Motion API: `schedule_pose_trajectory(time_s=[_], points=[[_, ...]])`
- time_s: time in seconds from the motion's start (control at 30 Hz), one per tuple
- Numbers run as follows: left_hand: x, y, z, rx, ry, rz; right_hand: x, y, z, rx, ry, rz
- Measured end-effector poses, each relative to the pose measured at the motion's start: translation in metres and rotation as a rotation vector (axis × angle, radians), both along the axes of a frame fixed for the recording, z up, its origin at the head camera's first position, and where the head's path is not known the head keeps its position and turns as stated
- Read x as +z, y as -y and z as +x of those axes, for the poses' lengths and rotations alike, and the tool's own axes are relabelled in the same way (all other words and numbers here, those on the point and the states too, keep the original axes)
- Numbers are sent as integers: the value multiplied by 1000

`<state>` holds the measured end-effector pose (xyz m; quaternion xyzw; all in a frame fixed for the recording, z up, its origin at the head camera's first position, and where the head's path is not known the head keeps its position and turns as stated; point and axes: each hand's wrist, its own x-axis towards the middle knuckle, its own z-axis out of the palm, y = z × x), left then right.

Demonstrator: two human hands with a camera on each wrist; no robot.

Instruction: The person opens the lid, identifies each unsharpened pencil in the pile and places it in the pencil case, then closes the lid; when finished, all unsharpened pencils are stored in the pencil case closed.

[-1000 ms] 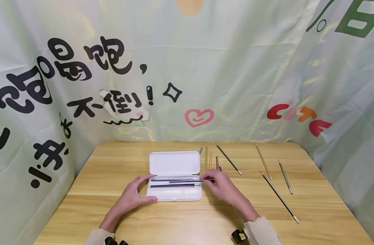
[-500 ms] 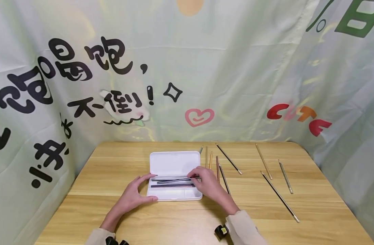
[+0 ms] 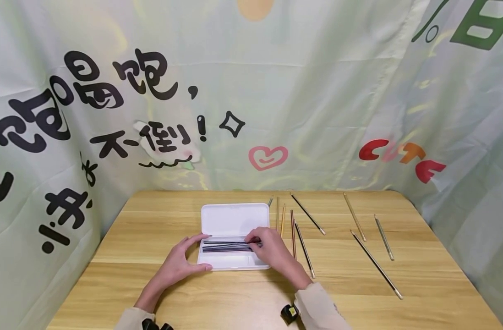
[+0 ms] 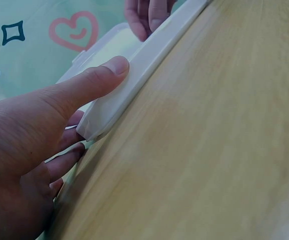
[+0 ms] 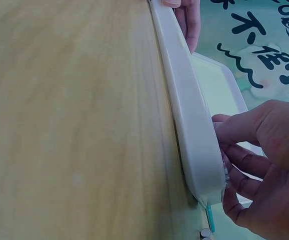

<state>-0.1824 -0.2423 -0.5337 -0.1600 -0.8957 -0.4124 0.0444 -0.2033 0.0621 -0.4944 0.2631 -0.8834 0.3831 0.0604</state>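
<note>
A white pencil case (image 3: pixel 235 220) lies open on the table, its lid tipped back. Several dark pencils (image 3: pixel 224 250) lie lengthwise in its tray. My left hand (image 3: pixel 180 260) holds the case's left end; the thumb (image 4: pixel 102 80) presses the front rim and the fingers spread round the end. Over the right part of the tray, my right hand (image 3: pixel 272 250) pinches a dark pencil (image 3: pixel 235 245) that lies slightly slanted along the others. Near those fingers in the right wrist view, a pencil's silvery end (image 5: pixel 227 176) shows; the fingers partly hide it.
Right of the case lie loose pencils: a red one (image 3: pixel 293 233), a yellow one (image 3: pixel 283 215) and black ones (image 3: pixel 304 250). Farther right are a long black pencil (image 3: pixel 376 264), a natural-wood one (image 3: pixel 354 216) and a grey-green one (image 3: pixel 384 238). A printed curtain (image 3: pixel 317 101) borders the wooden table (image 3: pixel 243 298).
My right hand has moved left and lowered the pencil from the case's right edge into the tray, beside the others. The left hand has stayed on the case.
</note>
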Motion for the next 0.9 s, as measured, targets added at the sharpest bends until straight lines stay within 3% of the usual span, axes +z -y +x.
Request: schedule_pose_trajectory(time_s=[0.43, 0.9], points=[[-2, -1, 0, 0, 12, -1, 3, -6, 3, 4, 50, -18], [-1, 0, 0, 11, 23, -8, 16, -44, 14, -69, 39, -90]])
